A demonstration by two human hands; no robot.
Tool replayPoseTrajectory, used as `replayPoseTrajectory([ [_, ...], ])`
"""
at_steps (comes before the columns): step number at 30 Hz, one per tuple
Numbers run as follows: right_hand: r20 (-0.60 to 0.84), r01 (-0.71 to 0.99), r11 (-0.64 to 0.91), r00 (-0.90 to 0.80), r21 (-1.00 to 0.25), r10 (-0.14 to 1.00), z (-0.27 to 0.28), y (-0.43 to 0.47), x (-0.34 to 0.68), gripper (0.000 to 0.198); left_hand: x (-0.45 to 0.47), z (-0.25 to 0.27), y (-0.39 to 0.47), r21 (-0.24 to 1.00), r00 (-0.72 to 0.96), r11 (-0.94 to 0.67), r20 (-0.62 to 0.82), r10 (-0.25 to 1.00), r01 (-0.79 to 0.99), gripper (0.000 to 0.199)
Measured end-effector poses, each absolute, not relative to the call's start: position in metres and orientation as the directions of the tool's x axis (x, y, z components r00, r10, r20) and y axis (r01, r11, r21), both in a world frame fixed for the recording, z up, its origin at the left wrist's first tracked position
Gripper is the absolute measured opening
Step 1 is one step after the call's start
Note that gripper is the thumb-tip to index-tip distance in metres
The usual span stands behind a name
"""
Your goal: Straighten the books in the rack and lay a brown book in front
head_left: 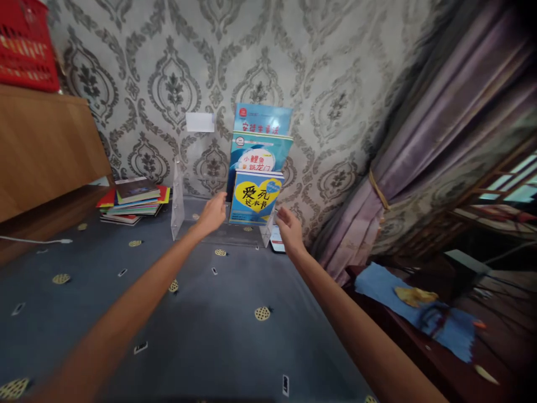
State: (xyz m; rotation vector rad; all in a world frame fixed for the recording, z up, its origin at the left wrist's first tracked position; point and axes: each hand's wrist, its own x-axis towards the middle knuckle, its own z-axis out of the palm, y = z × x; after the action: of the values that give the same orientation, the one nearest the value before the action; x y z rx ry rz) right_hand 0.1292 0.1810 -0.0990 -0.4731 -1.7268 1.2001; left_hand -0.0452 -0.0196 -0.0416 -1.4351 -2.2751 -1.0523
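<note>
Books (257,168) already standing, three in tiers, at right side of clear acrylic rack (178,204) on far part of bed, left hand (213,212) and right hand (288,228) both released beside front one, stack (134,200) waiting far left.

Both hands, left hand (212,212) and right hand (288,226), flank the yellow-heart booklet (255,197).
</note>
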Motion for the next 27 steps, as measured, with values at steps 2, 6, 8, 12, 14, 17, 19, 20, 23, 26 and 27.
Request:
replayPoseTrajectory([
  [2,0.430,-0.153,0.408,-0.462,-0.900,0.776,-0.115,0.182,0.141,0.058,-0.047,-0.053,-0.029,0.447,-0.489,0.247,0.583,0.649,0.860,0.042],
  [6,0.350,-0.080,0.353,-0.447,-0.932,0.823,-0.142,0.178,0.158,0.055,-0.052,-0.067,-0.042,0.456,-0.504,0.246,0.624,0.597,0.856,0.041],
  [8,0.322,-0.046,0.337,-0.446,-0.940,0.836,-0.153,0.175,0.162,0.054,-0.054,-0.071,-0.045,0.455,-0.502,0.241,0.635,0.587,0.857,0.041],
  [12,0.285,0.016,0.325,-0.441,-0.945,0.851,-0.171,0.165,0.163,0.050,-0.054,-0.074,-0.046,0.437,-0.476,0.223,0.641,0.603,0.871,0.040],
  [14,0.275,0.041,0.325,-0.437,-0.945,0.856,-0.179,0.159,0.163,0.046,-0.052,-0.075,-0.046,0.422,-0.458,0.215,0.641,0.616,0.881,0.039],
  [17,0.270,0.071,0.330,-0.428,-0.941,0.862,-0.190,0.149,0.165,0.041,-0.050,-0.075,-0.047,0.403,-0.437,0.208,0.640,0.633,0.891,0.038],
  [19,0.282,0.089,0.348,-0.419,-0.933,0.863,-0.195,0.142,0.167,0.041,-0.050,-0.075,-0.048,0.398,-0.431,0.206,0.636,0.640,0.894,0.038],
  [20,0.295,0.098,0.365,-0.415,-0.926,0.861,-0.195,0.139,0.169,0.041,-0.050,-0.074,-0.048,0.399,-0.429,0.204,0.634,0.643,0.894,0.038],
  [23,0.344,0.111,0.420,-0.408,-0.901,0.846,-0.185,0.135,0.169,0.042,-0.051,-0.071,-0.044,0.416,-0.434,0.194,0.625,0.650,0.889,0.037],
  [26,0.400,0.036,0.448,-0.390,-0.893,0.829,-0.156,0.140,0.157,0.047,-0.050,-0.065,-0.033,0.455,-0.448,0.174,0.610,0.654,0.874,0.037],
  [27,0.429,-0.015,0.459,-0.384,-0.888,0.818,-0.143,0.144,0.150,0.051,-0.049,-0.062,-0.028,0.469,-0.451,0.163,0.605,0.656,0.868,0.038],
])
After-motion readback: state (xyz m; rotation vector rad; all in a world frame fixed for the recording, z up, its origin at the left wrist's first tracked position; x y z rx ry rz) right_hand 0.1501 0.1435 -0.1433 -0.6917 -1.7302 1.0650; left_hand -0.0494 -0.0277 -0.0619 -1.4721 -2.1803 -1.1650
